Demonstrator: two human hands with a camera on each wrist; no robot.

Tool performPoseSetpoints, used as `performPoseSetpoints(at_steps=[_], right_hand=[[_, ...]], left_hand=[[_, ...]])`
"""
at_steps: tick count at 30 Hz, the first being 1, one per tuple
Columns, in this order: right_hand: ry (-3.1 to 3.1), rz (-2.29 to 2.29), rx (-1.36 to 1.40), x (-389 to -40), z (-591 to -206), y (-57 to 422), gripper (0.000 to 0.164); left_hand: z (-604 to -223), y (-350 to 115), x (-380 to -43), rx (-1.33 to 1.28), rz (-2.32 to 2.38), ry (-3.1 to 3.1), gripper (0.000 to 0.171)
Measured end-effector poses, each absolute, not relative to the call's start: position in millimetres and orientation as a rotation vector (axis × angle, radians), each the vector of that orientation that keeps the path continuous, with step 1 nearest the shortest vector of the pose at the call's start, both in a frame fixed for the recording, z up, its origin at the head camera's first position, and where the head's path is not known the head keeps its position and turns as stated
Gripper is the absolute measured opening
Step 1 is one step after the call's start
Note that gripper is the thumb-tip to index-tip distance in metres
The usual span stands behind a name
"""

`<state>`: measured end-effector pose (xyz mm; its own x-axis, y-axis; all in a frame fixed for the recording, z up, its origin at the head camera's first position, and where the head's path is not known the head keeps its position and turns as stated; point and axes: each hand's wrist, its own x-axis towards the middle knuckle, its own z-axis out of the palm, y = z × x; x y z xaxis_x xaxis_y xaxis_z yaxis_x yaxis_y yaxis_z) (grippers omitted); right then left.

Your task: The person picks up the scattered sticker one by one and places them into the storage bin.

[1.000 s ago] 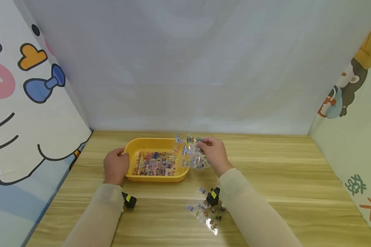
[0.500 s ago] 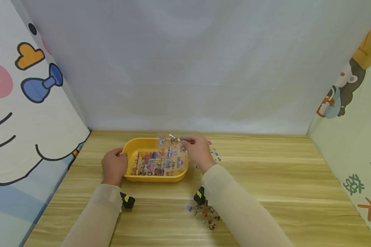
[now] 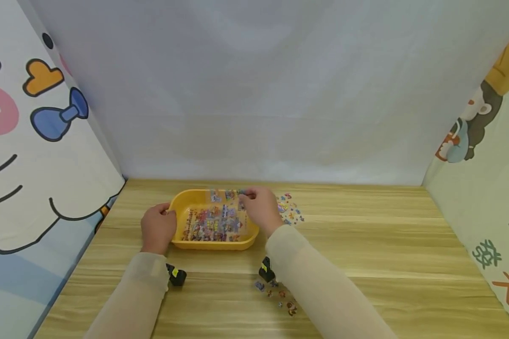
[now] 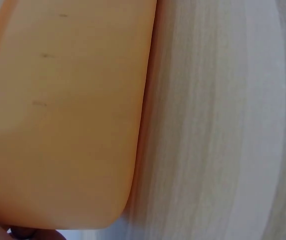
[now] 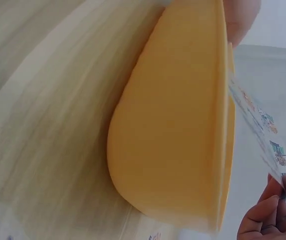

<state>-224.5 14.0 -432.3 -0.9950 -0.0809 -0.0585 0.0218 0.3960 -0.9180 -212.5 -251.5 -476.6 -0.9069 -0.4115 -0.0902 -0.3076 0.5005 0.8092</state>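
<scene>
My left hand (image 3: 159, 228) grips the left end of a yellow plastic tray (image 3: 214, 245), its thumb over the rim. Colourful sticker sheets (image 3: 199, 226) lie inside the tray. Between thumb and fingers of my right hand (image 3: 260, 208) is the upper right corner of a clear sticker sheet (image 3: 230, 212), held over the tray's right part. In the right wrist view that clear sheet slants down past the tray's rim, and the right hand (image 5: 277, 212) pinches its edge. The left wrist view shows mostly the tray's outer wall (image 4: 68, 125), with a bit of fingers below.
Small stickers on clear film (image 3: 290, 209) lie on the wooden table (image 3: 386, 249) right of the tray. More stickers (image 3: 282, 294) lie nearer the front, partly under the right sleeve. Black wrist devices (image 3: 266, 270) are by both sleeves. A pale backdrop (image 3: 271, 94) rises behind.
My right hand has carried the clear sheet leftward from beside the tray to over its inside, uncovering stickers on the table at right. The left hand stays on the tray.
</scene>
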Motion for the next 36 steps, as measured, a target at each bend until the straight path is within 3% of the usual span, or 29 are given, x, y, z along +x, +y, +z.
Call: performPoseSetpoints(at_steps=[7, 36], right_hand=[[2.61, -1.592, -0.152, -217.0, -436.2, 9.3, 0.016], [2.663, -1.432, -0.221, -215.4, -442.4, -7.7, 0.026]], left_hand=[[-475.5, -250.4, -210.4, 0.629, -1.38, -2.626, 0.045], [-474.8, -250.6, -212.0, 0.639, -1.381, -2.616, 0.045]])
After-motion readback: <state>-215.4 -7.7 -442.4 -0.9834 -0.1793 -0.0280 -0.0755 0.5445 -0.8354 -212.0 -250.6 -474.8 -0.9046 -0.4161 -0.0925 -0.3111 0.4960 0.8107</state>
